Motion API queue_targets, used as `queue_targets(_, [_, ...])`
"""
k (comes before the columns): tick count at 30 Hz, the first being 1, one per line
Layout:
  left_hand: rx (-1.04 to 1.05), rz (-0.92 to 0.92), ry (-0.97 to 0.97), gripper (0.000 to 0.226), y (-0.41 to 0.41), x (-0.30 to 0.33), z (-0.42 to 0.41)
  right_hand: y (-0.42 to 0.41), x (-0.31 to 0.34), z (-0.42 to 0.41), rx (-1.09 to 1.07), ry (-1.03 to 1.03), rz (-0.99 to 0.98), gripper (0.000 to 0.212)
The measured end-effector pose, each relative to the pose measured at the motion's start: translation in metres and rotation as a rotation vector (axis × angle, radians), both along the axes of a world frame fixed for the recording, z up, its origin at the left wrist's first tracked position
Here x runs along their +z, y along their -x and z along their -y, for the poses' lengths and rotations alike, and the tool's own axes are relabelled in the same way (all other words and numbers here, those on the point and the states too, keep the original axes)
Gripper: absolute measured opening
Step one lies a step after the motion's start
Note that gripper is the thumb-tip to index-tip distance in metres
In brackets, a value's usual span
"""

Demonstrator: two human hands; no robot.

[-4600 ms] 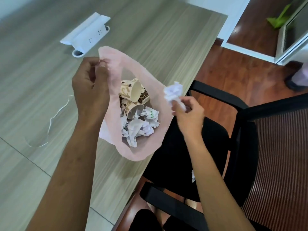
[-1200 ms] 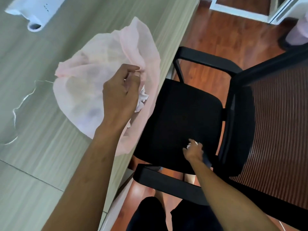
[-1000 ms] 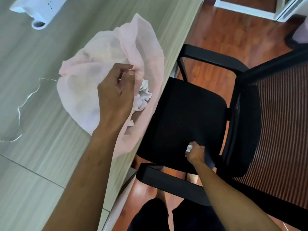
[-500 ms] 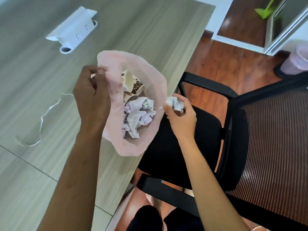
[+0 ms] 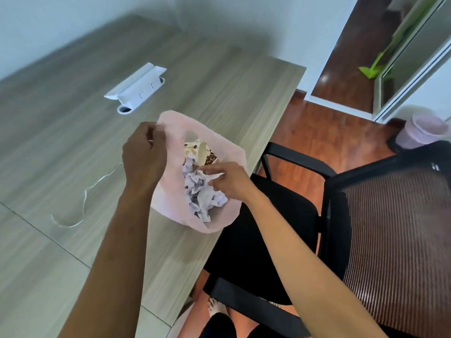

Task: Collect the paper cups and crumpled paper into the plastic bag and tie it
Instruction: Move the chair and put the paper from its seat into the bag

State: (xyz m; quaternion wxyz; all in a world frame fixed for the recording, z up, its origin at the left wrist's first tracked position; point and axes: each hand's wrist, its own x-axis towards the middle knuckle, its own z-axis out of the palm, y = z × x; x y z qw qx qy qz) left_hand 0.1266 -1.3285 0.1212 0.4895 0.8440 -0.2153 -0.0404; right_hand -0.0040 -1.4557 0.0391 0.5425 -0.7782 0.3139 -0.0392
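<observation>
now left hand (image 5: 144,157) pinches thin pink bag (image 5: 217,222) over crumpled paper (image 5: 202,196).

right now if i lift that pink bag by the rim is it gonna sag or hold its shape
The pink bag will likely sag: its thin film already drapes from where the left hand pinches the rim. It is probably light, holding only crumpled paper and paper cups. The open mouth might spill if tipped.
</observation>
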Motion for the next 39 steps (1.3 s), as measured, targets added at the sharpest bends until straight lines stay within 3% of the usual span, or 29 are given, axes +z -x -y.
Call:
queue_targets(6, [-0.019,-0.028,-0.061,0.035,0.01,0.007,0.006,0.023,0.022,0.017,-0.042,0.058,-0.01,0.033])
queue_targets(11, [-0.018,0.202,-0.166,0.061,0.037,0.023,0.017,0.057,0.044,0.041,-0.063,0.141,-0.093,0.026])
queue_targets(16, [-0.195,0.362,-0.222,0.062,0.097,0.042,0.05,0.121,0.071,0.074,-0.144,0.264,-0.128,0.022])
queue_targets(22, [-0.483,0.26,-0.193,0.063,0.222,0.049,0.105,0.242,0.097,0.13,-0.293,0.443,-0.154,0.02])
queue_targets(27, [-0.654,0.12,-0.184,0.077,0.319,0.035,0.134,0.348,0.095,0.176,-0.43,0.649,-0.183,0.016])
queue_targets(31, [-0.751,0.057,-0.247,0.087,0.379,0.016,0.146,0.409,0.081,0.201,-0.548,0.693,-0.192,0.038])
queue_targets(35, [-0.944,-0.023,-0.404,0.109,0.436,-0.003,0.15,0.45,0.062,0.207,-0.669,0.56,-0.147,0.055])
queue_targets(39, [-1.124,-0.246,-0.447,0.127,0.471,-0.027,0.155,0.458,0.051,0.204,-0.665,0.31,-0.041,0.063])
